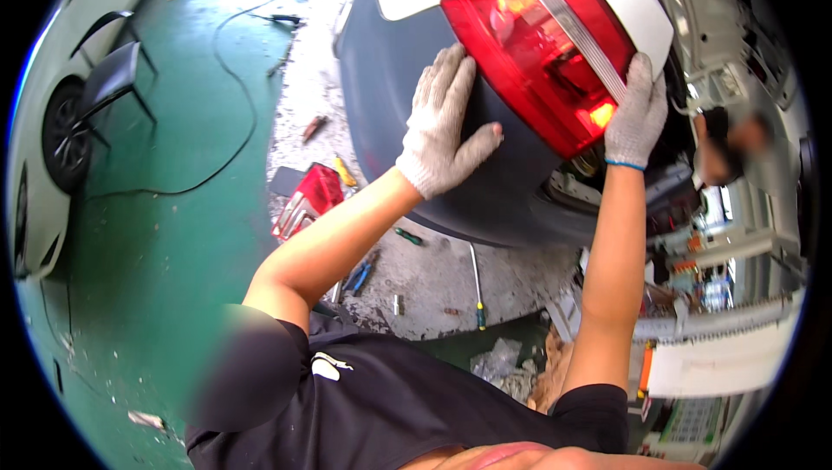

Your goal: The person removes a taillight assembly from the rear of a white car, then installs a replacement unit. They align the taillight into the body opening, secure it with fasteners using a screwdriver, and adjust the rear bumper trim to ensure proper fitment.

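A red tail light (pixel 529 45) with a clear strip sits at the corner of a car with white panels and a dark grey bumper (pixel 390 80). My left hand (pixel 446 128), in a white knit glove with the thumb tip bare, lies open with fingers stretched along the lamp's left edge and the bumper. On the lamp's right edge my gloved right hand (pixel 637 119) is closed, fingers together; its far fingertips are partly hidden. Below the lamp's lower corner an opening in the body (pixel 576 184) shows.
Another red-and-clear tail light (pixel 316 197) lies on the floor near a yellow-handled tool (pixel 345 171), a green screwdriver (pixel 409 236), blue pliers (pixel 360 275) and a long screwdriver (pixel 477 288). A chair (pixel 113 76), a cable (pixel 251 123) and another car (pixel 39 184) are at left. A person (pixel 732 145) is at right.
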`<state>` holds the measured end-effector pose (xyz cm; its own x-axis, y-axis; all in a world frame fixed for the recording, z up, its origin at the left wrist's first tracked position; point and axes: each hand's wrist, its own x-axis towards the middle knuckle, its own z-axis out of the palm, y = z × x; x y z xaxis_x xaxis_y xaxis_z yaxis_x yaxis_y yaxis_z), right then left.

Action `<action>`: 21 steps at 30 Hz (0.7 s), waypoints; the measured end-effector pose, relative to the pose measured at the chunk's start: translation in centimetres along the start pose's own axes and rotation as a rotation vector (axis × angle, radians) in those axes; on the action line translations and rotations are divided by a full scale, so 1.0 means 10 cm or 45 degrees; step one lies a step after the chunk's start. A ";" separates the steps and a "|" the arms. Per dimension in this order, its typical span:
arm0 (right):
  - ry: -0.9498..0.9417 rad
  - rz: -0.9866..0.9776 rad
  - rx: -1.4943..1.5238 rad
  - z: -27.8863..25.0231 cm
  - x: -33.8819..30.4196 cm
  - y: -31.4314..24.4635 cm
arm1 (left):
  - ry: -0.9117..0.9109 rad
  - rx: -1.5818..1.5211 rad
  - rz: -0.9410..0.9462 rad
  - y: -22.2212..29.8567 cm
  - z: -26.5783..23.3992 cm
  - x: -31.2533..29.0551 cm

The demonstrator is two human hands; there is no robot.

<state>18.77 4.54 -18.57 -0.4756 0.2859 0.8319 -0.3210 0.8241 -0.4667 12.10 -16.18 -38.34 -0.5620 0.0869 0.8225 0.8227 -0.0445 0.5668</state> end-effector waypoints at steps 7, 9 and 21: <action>0.035 0.051 -0.136 0.11 -0.04 -0.17 | -0.108 0.031 -0.379 -0.58 -0.11 0.38; 0.026 0.063 -0.118 0.09 -0.03 -0.16 | -0.096 -0.043 -0.438 -0.76 -0.05 0.46; 0.179 0.210 -0.616 -0.21 -0.10 -0.02 | -0.224 -0.051 -0.295 -1.88 -0.07 0.38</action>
<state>21.06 5.16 -18.67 -0.3630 0.4660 0.8069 0.1791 0.8847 -0.4304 -5.58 -15.67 -45.87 -0.7084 0.2701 0.6521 0.6679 -0.0422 0.7431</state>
